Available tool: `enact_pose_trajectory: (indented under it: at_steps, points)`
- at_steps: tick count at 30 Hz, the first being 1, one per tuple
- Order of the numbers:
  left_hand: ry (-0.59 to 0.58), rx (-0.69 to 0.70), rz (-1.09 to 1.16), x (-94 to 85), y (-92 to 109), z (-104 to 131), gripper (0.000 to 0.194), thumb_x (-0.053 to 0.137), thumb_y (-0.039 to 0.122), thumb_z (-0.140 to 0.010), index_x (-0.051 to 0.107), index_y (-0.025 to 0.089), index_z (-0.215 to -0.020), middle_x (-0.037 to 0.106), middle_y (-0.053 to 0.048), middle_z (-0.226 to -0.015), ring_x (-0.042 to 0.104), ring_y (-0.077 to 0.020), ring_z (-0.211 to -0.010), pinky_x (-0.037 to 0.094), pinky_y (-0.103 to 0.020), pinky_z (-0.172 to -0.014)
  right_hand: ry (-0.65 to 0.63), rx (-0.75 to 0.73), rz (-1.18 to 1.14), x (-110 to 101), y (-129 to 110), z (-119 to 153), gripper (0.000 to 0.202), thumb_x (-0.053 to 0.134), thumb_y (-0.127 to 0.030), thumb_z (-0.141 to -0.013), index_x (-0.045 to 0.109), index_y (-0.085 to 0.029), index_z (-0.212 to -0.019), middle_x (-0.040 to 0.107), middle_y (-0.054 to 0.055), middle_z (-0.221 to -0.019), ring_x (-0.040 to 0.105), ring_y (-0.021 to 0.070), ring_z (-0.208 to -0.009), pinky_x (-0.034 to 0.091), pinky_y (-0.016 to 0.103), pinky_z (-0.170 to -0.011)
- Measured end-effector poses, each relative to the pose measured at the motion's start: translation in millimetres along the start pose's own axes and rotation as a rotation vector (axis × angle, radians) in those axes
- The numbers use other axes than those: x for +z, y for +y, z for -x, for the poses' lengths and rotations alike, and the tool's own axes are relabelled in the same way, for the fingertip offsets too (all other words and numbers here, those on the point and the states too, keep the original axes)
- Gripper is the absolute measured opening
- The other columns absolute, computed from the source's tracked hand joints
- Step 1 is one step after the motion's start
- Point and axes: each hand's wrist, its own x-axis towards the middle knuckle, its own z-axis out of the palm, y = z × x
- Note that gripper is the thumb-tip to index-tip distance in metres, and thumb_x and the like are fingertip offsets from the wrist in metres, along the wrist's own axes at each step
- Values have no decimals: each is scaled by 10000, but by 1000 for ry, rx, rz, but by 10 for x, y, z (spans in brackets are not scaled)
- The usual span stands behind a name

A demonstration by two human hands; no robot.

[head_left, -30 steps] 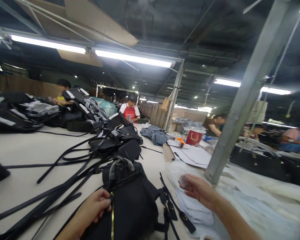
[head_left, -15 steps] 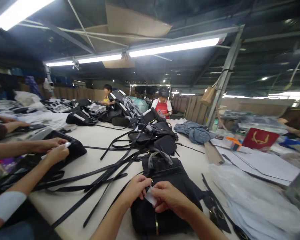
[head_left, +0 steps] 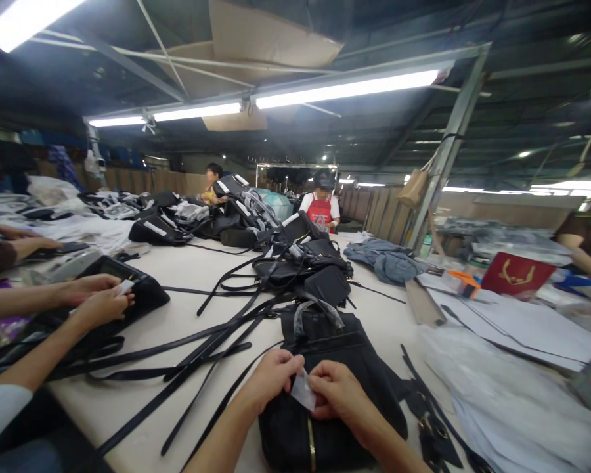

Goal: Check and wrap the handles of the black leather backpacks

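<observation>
A black backpack (head_left: 357,351) lies on the pale table in front of me, its top pointing away. Its carrying handle (head_left: 298,320) has a see-through wrap, and a gold zipper (head_left: 312,443) runs down the front. Over the upper end of this zipper, a small, thin white sheet (head_left: 304,394) is stretched between my fingertips; whether it is paper or plastic I cannot tell. My left hand (head_left: 276,378) pinches its upper left part. From the other side, my right hand (head_left: 339,393) grips its right edge between thumb and forefinger. The zipper pull is hidden.
Long black straps (head_left: 211,335) cross the table on the left. More black bags (head_left: 315,259) are heaped ahead. A co-worker's hands (head_left: 101,295) handle another black bag at left. Clear plastic bags (head_left: 502,387) and white sheets (head_left: 532,315) lie at right.
My hands have shifted slightly right in view, and the white sheet shows more of its surface between them. At far right, a person has come further into view.
</observation>
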Motion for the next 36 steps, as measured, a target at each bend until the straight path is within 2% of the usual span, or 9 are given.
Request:
enact_pose_trajectory:
  at_steps: [3,10,15,19,23,26,29,32,36]
  points:
    - [-27,-34,23,-56,22,-6,411,516,553,-734,600,155,-680,526,27,-538,390,-79,-398,175,-238,-393,-14,23,27,-43,-37,12,163,708,-201,-642,549,-168,-632,548,-44,-501,552,103,-482,505,205,-439]
    - [-45,-35,-29,-25,44,4,147,664,265,-613,642,143,-691,501,53,-448,370,-80,-414,216,-241,-438,-150,24,-34,-133,-68,71,217,705,-170,-597,587,-160,-779,585,-56,-632,601,94,-598,566,251,-634]
    - [26,12,-77,76,9,-15,149,709,113,-649,565,147,-632,494,75,-535,410,-72,-483,308,-220,-487,-145,3,-17,-97,-17,56,317,688,-106,-519,569,-172,-805,542,-100,-529,544,78,-470,511,211,-528]
    - [30,-7,-99,70,-13,-33,182,684,166,-801,553,141,-677,486,80,-580,421,-63,-487,340,-194,-474,-12,16,62,-34,-13,37,111,598,-115,-672,511,-183,-685,543,-78,-519,579,85,-481,523,190,-498]
    - [-20,-92,-94,-26,28,-77,157,607,262,-896,576,139,-804,519,75,-607,414,-50,-435,341,-179,-418,27,86,177,11,-86,3,182,507,-63,-767,511,-172,-621,555,-45,-438,555,92,-385,477,169,-390]
    - [-68,-139,-93,-93,90,-115,183,598,302,-907,587,136,-831,547,66,-627,417,-45,-428,348,-173,-406,-3,150,246,23,-182,-15,207,544,-58,-796,539,-160,-616,579,-31,-420,575,115,-372,468,181,-364]
    - [-103,-164,-96,-116,148,-114,215,603,307,-903,585,133,-780,550,65,-617,407,-41,-420,341,-170,-399,-47,202,271,51,-265,-33,238,597,-139,-869,567,-144,-632,588,-55,-467,585,98,-407,489,191,-402]
    - [-81,-152,-99,-103,174,-69,177,612,281,-892,576,139,-792,530,78,-586,393,-40,-403,297,-166,-381,-69,218,238,108,-300,-65,275,586,-254,-929,590,-133,-682,597,-67,-543,587,77,-457,516,202,-467]
    - [-31,-128,-103,-69,161,-9,97,634,187,-820,544,156,-801,516,97,-516,378,-46,-364,216,-177,-363,-58,210,168,168,-287,-105,295,551,-306,-953,600,-132,-720,616,-54,-587,602,84,-494,535,226,-513]
